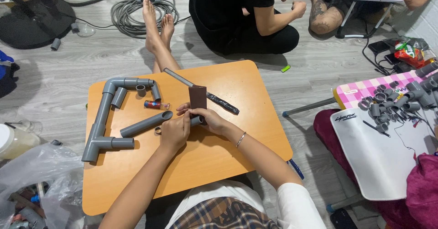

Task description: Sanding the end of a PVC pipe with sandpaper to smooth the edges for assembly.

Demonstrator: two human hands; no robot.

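Observation:
Over the small orange table (pixel 219 156), my left hand (pixel 175 131) and my right hand (pixel 209 119) meet on a short grey pipe piece (pixel 196 120). A dark brown sheet of sandpaper (pixel 198 97) stands up from between my fingers, wrapped at the pipe's end. A longer grey pipe (pixel 146 124) lies just left of my left hand, with a small ring (pixel 158 130) beside it. A glued grey pipe assembly (pixel 106 117) runs along the table's left side. A small red and blue tube (pixel 156 105) and a hacksaw blade with a taped handle (pixel 205 94) lie behind my hands.
A person in black sits cross-legged beyond the table (pixel 246 14); another person's bare feet (pixel 157 26) rest near the far edge. A second table at the right carries several grey pipe fittings (pixel 397 103). Coiled cable (pixel 137 12), a fan base (pixel 36 21) and plastic bags (pixel 32 174) lie around.

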